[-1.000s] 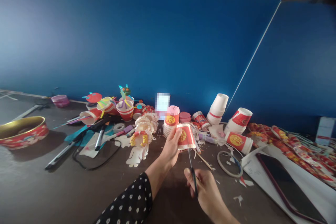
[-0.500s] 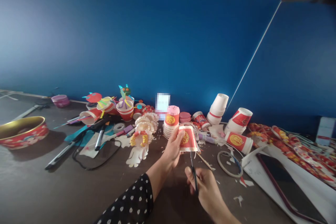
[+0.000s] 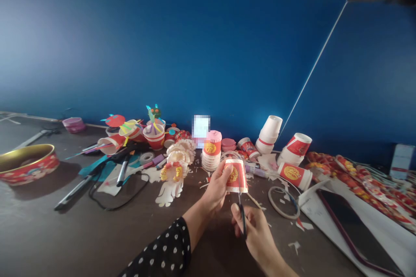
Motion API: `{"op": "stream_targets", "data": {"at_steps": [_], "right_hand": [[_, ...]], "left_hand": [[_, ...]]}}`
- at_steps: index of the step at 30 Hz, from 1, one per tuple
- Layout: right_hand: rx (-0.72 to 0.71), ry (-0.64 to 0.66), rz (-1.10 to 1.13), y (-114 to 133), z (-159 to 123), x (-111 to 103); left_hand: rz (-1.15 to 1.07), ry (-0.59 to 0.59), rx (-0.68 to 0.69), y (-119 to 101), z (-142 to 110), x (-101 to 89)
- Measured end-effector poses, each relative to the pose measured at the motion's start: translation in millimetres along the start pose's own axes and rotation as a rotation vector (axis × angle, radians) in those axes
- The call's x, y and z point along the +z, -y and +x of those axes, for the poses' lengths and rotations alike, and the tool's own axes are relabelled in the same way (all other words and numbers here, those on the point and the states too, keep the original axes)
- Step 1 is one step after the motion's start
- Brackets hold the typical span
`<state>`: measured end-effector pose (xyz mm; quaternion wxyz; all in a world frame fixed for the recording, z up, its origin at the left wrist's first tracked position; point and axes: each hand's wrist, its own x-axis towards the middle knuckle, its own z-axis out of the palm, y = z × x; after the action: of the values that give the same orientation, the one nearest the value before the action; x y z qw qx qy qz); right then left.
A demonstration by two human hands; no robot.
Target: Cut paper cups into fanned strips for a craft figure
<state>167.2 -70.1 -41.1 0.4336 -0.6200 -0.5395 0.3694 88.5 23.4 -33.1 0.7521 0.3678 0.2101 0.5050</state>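
A red and white paper cup [image 3: 239, 176] with a yellow emblem is pinched upside down in my left hand [image 3: 218, 188], thumb across its side. Dark-handled scissors [image 3: 242, 216] are in my right hand [image 3: 255, 229], fingers closed round the grips. Their blades point up and meet the cup's lower rim near its right side; the tips are partly hidden against the cup. Behind the cup stands a stack of cut cup pieces [image 3: 212, 147] with a pink top. Left of my left hand lies a frilled, cup-shaped paper piece [image 3: 173, 172] with yellow beads.
Stacked cups [image 3: 270, 132] and a lying cup [image 3: 295, 175] stand back right, near a tape ring [image 3: 284, 202]. A phone [image 3: 354, 225] rests on a white sheet at right. At left are a glue gun [image 3: 82, 184], a marker [image 3: 122, 171] and a red tin [image 3: 30, 169]. Paper scraps litter the table.
The cup and my left hand have shifted slightly right and down. My right hand stays nearly in place, with the scissors still at the cup's rim.
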Motion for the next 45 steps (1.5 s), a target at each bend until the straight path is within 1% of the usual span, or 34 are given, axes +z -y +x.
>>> {"op": "stream_targets", "data": {"at_steps": [4, 7, 11, 18, 23, 29, 37, 45], "right_hand": [[-0.013, -0.011, 0.032, -0.8, -0.2, 1.2], [0.008, -0.021, 0.048, -2.4, -0.4, 1.8], [0.029, -0.033, 0.04, -5.5, 0.6, 2.2], [0.039, -0.041, 0.011, -5.1, 0.9, 1.1], [0.019, -0.04, 0.005, -1.2, 0.2, 0.2], [0.019, -0.042, 0.025, 1.4, 0.2, -1.0], [0.043, -0.058, 0.0, -2.1, 0.5, -1.1], [0.047, -0.06, -0.001, -2.9, 0.4, 0.5]], "left_hand": [[0.007, 0.003, -0.007, -1.2, 0.1, 0.6], [0.007, -0.017, -0.003, -2.7, -0.4, 1.7], [0.011, -0.04, -0.031, -4.4, -1.1, 2.7], [-0.02, -0.034, -0.029, -6.0, -0.9, 3.4], [-0.029, 0.005, -0.006, -5.1, -1.3, 3.7], [-0.033, 0.012, -0.023, -3.8, -1.8, 3.2], [-0.033, 0.014, -0.035, -3.3, -1.5, 2.0], [-0.046, -0.009, -0.036, -5.3, -2.1, 4.1]]}}
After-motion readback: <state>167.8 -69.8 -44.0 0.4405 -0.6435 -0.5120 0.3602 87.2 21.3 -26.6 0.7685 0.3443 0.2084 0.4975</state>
